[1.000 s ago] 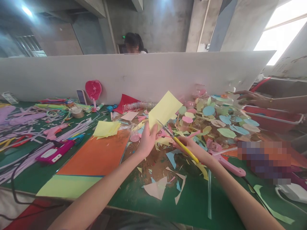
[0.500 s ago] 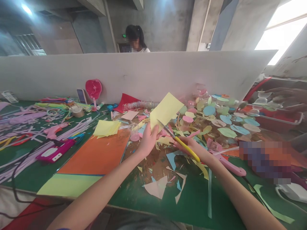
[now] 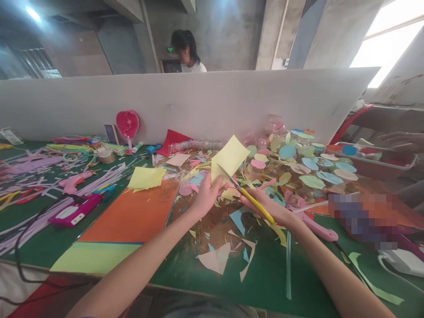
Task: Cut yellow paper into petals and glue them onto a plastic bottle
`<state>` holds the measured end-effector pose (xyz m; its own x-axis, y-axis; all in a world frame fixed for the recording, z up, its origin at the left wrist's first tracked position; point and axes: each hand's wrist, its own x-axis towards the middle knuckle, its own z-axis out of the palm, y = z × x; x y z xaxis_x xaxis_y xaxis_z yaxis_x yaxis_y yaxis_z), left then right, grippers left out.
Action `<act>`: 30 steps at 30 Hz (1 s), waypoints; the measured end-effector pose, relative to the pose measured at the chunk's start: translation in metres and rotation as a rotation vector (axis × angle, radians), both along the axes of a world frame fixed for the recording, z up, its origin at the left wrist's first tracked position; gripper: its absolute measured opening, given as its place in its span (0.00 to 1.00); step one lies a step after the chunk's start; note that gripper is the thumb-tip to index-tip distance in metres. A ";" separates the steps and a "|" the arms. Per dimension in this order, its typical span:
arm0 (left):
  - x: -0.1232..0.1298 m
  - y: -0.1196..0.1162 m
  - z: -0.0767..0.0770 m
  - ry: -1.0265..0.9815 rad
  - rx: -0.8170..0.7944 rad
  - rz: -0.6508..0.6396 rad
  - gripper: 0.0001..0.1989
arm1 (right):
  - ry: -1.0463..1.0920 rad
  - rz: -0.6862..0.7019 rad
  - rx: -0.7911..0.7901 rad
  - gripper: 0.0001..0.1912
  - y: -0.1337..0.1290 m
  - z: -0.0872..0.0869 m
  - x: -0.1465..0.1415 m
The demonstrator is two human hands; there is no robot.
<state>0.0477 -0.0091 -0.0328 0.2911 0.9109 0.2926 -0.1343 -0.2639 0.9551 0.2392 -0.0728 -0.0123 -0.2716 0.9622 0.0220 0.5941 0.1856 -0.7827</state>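
Observation:
Between the fingers and thumb of my left hand (image 3: 208, 194) is a sheet of yellow paper (image 3: 232, 152), raised above the tabletop. My right hand (image 3: 270, 205) is wrapped round a pair of scissors (image 3: 257, 205) with yellow handles. Their blades point up and left, lying at the paper's lower part close to my left fingertips. Paper scraps (image 3: 215, 258) in pink, blue and yellow are scattered below both hands. To the left, a stack of yellow sheets (image 3: 146, 177) rests on an orange board (image 3: 132, 212).
Clear plastic cups with coloured paper rounds (image 3: 311, 181) are heaped at the right. A pink glue gun (image 3: 318, 225) lies near my right forearm. Another person's hand (image 3: 402, 140) is over a red basket (image 3: 387, 167). Pale strips and a magenta power strip (image 3: 77, 211) cover the left.
The yellow paper has dipped and tilted a little in my left hand, with the scissors still against it. The clear cups by the other person's hand have gone from above the red basket.

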 end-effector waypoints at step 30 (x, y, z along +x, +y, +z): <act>-0.003 -0.006 0.008 0.108 -0.082 -0.116 0.16 | 0.047 0.015 0.026 0.27 0.002 -0.007 -0.002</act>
